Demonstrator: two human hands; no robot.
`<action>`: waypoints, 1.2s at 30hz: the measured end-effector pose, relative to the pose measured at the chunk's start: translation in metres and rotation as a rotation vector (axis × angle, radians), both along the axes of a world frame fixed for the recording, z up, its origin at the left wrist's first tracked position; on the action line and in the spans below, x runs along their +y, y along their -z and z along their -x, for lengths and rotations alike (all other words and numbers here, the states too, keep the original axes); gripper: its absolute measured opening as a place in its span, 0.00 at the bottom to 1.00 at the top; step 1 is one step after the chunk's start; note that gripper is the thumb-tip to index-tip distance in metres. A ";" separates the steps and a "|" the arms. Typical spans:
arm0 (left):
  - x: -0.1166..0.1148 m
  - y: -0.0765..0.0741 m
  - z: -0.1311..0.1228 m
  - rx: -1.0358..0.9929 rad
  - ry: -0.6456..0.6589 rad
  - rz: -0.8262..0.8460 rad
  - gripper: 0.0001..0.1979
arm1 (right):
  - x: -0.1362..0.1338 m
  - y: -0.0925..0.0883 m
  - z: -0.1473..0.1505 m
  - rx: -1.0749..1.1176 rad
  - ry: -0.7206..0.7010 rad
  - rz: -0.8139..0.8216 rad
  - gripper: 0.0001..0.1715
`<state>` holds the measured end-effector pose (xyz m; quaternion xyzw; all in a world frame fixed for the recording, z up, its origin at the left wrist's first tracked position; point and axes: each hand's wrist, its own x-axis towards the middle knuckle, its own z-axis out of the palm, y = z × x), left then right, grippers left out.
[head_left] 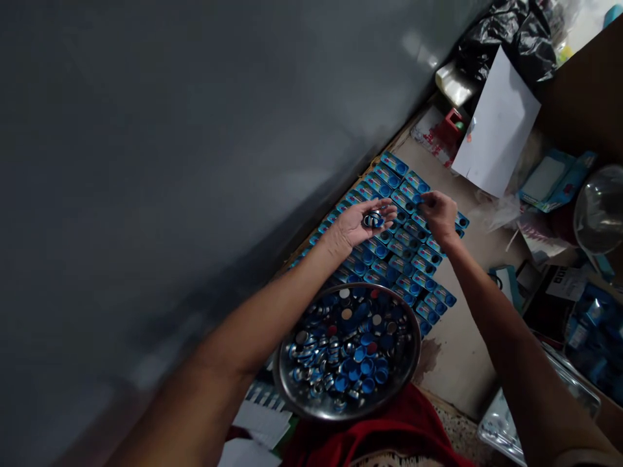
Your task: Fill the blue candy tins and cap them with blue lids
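My left hand (348, 228) is palm up, fingers stretched to the right, with a few small round blue-and-silver caps (372, 219) cupped in it. To its right, my right hand (439, 213) is closed in a pinch at a blue printed card (413, 186). What sits between its fingertips is too small to make out. Below both hands lie rows of blue cards (422, 264), several with a blue round piece and others with a dark round hole. Nearest to me, a round metal bowl (417, 347) holds many loose blue and silver caps (353, 370), a few red or white.
A grey wall (170, 130) rises along the left of the cards. At the upper right are a white sheet (499, 123), a black plastic bag (511, 39) and a small red object (448, 128). Boxes and a clear round container (601, 207) crowd the right side.
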<state>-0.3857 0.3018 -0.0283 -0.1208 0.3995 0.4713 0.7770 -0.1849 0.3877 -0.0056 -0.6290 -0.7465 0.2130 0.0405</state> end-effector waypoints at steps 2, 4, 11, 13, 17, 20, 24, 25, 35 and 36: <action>0.002 -0.001 0.010 0.021 -0.050 -0.042 0.14 | 0.010 -0.001 0.003 -0.137 -0.076 0.027 0.19; 0.005 -0.001 0.018 0.025 -0.090 -0.078 0.15 | 0.015 -0.002 0.013 -0.256 -0.174 0.059 0.18; 0.014 0.007 0.018 -0.022 -0.120 -0.143 0.14 | 0.045 -0.002 0.044 -0.461 -0.157 0.183 0.20; 0.014 0.007 0.016 -0.022 -0.130 -0.135 0.14 | 0.056 -0.004 0.043 -0.464 -0.162 0.202 0.25; 0.008 -0.002 0.015 -0.009 -0.196 -0.059 0.12 | 0.044 -0.015 0.039 -0.466 -0.172 0.179 0.20; 0.003 -0.005 0.011 0.005 -0.251 -0.015 0.11 | 0.006 -0.021 0.044 -0.272 -0.151 0.069 0.10; 0.002 0.002 -0.002 0.035 -0.293 0.024 0.12 | -0.048 -0.015 0.062 0.046 -0.179 0.024 0.12; 0.002 0.003 -0.006 0.036 -0.299 0.031 0.14 | -0.058 -0.012 0.066 0.077 -0.178 0.044 0.11; -0.014 -0.007 0.006 -0.013 -0.295 -0.005 0.22 | -0.033 -0.007 0.030 0.024 -0.026 -0.004 0.21; -0.016 -0.009 0.011 -0.009 -0.293 -0.023 0.25 | -0.027 -0.007 0.028 -0.066 -0.056 0.001 0.21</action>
